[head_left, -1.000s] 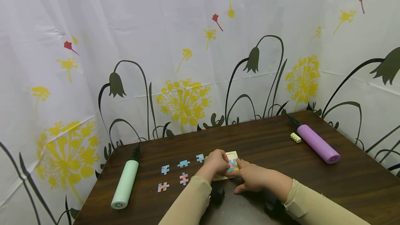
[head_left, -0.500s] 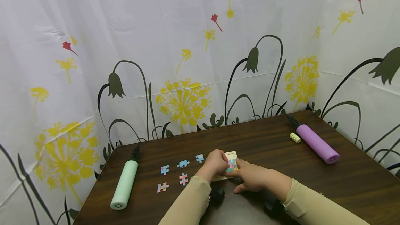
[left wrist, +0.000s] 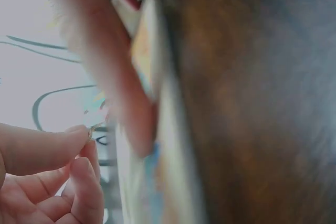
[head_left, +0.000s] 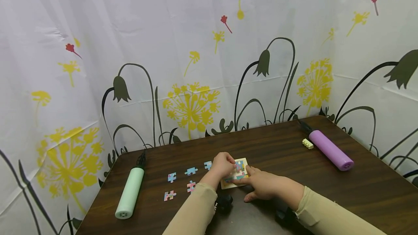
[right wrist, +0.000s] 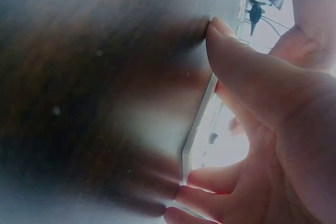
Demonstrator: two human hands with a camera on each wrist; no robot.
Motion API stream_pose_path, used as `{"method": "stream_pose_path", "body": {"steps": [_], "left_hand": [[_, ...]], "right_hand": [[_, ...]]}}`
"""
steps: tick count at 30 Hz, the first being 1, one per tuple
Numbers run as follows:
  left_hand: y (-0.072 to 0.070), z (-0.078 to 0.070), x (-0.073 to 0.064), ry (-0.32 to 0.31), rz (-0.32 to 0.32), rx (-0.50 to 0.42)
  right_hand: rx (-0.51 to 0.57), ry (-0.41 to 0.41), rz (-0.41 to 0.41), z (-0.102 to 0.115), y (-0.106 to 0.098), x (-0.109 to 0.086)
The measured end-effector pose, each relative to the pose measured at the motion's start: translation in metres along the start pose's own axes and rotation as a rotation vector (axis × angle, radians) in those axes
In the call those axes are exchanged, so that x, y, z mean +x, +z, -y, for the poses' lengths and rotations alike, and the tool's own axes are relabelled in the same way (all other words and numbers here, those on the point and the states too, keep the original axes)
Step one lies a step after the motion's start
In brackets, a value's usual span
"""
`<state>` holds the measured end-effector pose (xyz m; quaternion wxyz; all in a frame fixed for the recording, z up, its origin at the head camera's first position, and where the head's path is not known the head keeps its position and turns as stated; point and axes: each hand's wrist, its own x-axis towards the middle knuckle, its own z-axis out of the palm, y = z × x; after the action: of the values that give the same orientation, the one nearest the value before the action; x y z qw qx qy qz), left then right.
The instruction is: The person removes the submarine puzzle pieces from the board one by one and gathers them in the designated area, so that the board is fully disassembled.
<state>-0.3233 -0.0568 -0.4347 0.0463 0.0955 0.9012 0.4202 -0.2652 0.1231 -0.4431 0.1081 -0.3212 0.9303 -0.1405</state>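
Left hand [head_left: 223,166], just right of the frame's lower centre, pinches a thin puzzle piece [left wrist: 100,103] between thumb and fingers above the puzzle tray [head_left: 229,186]; its print is washed out in the left wrist view. Right hand [head_left: 264,184], on the other side of the tray, lies with fingers extended against the tray's right edge and thumb down on the worktop [head_left: 267,140]. Coloured pieces show inside the pale frame, partly hidden by both hands. Five loose pieces [head_left: 191,171] lie apart in two rows left of the left hand, the rightmost of the upper row partly covered by it. At the lower left stands out a light green pump [head_left: 130,193], lying down; towards the right lies a purple pump [head_left: 331,149], with a pale yellow block [head_left: 307,143] just beside it. Behind hangs a flower-printed curtain [head_left: 196,17].
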Motion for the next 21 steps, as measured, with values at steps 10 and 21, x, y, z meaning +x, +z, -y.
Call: {"method": "stream_pose_path", "body": {"steps": [10, 21], "left_hand": [[-0.053, 0.013, -0.011, 0.024, -0.089, -0.016], [-0.082, 0.042, -0.037, -0.077, -0.016, 0.077]], "right_hand": [[0.017, 0.049, 0.014, 0.004, -0.001, 0.0], [0.025, 0.055, 0.009, 0.005, 0.0, 0.0]]}}
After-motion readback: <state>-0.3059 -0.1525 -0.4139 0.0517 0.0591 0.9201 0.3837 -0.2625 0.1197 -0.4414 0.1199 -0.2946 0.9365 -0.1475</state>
